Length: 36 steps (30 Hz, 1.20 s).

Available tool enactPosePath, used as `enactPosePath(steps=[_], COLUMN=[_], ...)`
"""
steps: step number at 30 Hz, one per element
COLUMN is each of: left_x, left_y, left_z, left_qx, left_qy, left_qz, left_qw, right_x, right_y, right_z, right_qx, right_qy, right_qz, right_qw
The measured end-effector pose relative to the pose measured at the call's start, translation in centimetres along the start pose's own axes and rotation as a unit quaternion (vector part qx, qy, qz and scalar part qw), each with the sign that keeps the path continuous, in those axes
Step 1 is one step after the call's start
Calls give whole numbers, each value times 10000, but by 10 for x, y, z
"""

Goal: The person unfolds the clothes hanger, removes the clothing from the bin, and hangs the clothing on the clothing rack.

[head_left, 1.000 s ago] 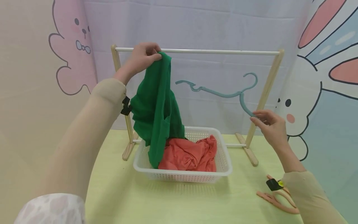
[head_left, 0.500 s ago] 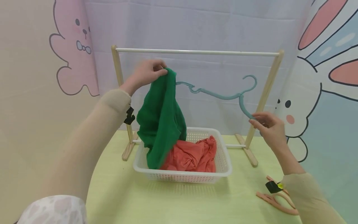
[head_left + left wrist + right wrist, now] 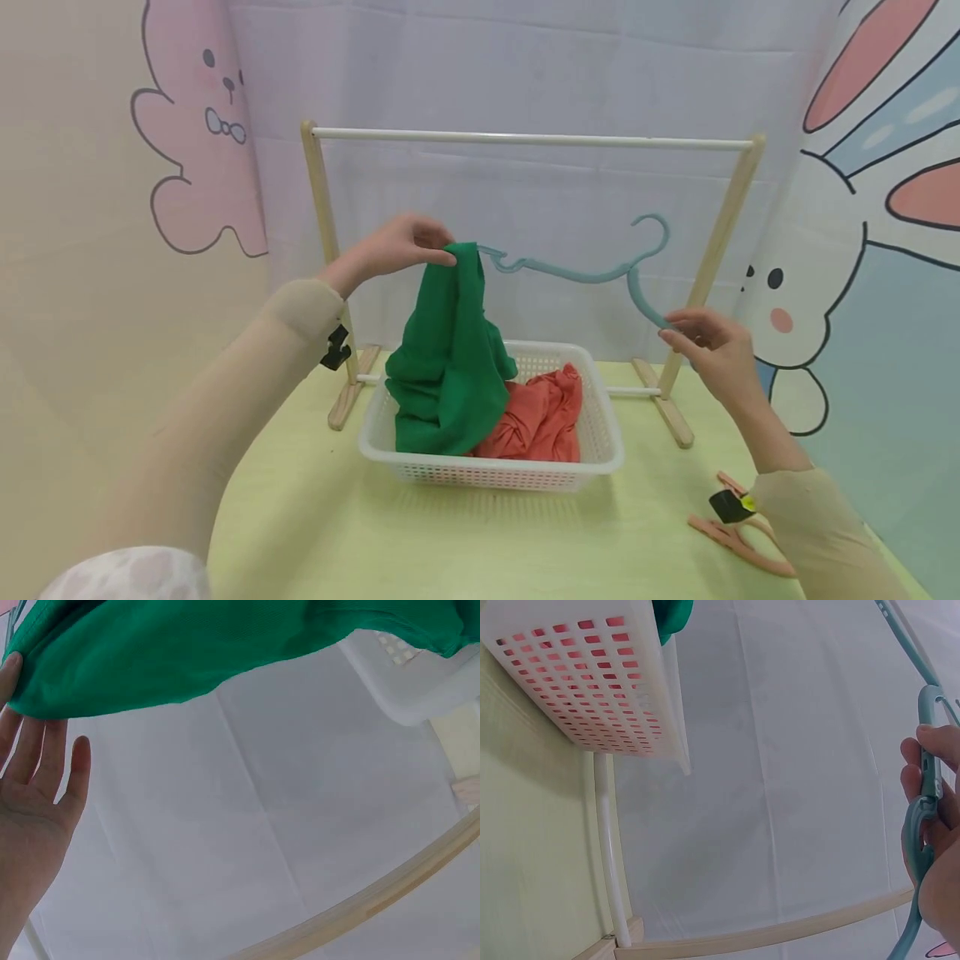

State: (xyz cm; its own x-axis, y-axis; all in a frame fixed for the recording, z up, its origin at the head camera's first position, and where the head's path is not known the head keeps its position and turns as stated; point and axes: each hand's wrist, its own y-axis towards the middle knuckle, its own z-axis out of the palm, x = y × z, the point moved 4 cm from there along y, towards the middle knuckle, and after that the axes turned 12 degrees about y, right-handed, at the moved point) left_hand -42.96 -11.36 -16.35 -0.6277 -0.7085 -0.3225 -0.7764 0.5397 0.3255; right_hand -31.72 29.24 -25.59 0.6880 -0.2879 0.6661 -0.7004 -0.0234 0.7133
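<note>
My left hand [image 3: 408, 246] pinches the top edge of a green garment [image 3: 453, 358] between thumb and fingers. The cloth hangs down in folds into the basket. A light blue plastic clothes hanger [image 3: 570, 273] spans the air to the right, its hook pointing up. My right hand [image 3: 712, 350] grips the hanger's right end, with the thumb on it in the right wrist view. The hanger's left tip is hidden at the green cloth; I cannot tell whether it is inside or behind. In the left wrist view, the fingers [image 3: 46, 761] lie under the garment's edge.
A white perforated basket [image 3: 480, 473] holds a crumpled coral-red cloth [image 3: 540, 417]. Behind it stands a wooden rack with a white top rail [image 3: 525, 138]. Peach-coloured hangers [image 3: 738, 542] lie on the yellow-green table [image 3: 480, 550] by my right forearm.
My left hand has lowered the green garment and moved it slightly right, so more cloth rests in the basket. The hanger has shifted slightly down and left with my right hand.
</note>
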Motion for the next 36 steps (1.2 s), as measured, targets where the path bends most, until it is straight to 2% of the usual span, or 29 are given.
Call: enactPosePath(steps=[2, 5, 8, 13, 19, 23, 30, 36], left_x=[-1, -4, -6, -10, -22, -29, -45, -59], left_y=[-3, -5, -8, -11, -12, -11, -7, -3], left_z=[3, 10, 18, 23, 30, 36, 47, 56], left_qx=[-144, -359, -410, -324, -133, -151, -156, -184], left_qy=[23, 101, 110, 115, 216, 151, 207, 43], left_qz=[65, 282, 500, 587, 709, 846, 733, 946], left_qw=[9999, 9989, 9978, 9977, 9972, 9962, 9970, 9953], right_x=[3, -6, -13, -18, -20, -17, -5, 20], right_y=[0, -1, -3, -5, -3, -3, -3, -5], right_z=[2, 2, 4, 7, 14, 24, 43, 56], right_qx=[80, 261, 408, 454, 615, 687, 816, 920], right_qy=[10, 117, 209, 182, 121, -57, -596, -411], right_qz=[-59, -83, -44, 0, -194, -246, -360, -249], right_qw=[9999, 9996, 9989, 9988, 9978, 9973, 9942, 9946])
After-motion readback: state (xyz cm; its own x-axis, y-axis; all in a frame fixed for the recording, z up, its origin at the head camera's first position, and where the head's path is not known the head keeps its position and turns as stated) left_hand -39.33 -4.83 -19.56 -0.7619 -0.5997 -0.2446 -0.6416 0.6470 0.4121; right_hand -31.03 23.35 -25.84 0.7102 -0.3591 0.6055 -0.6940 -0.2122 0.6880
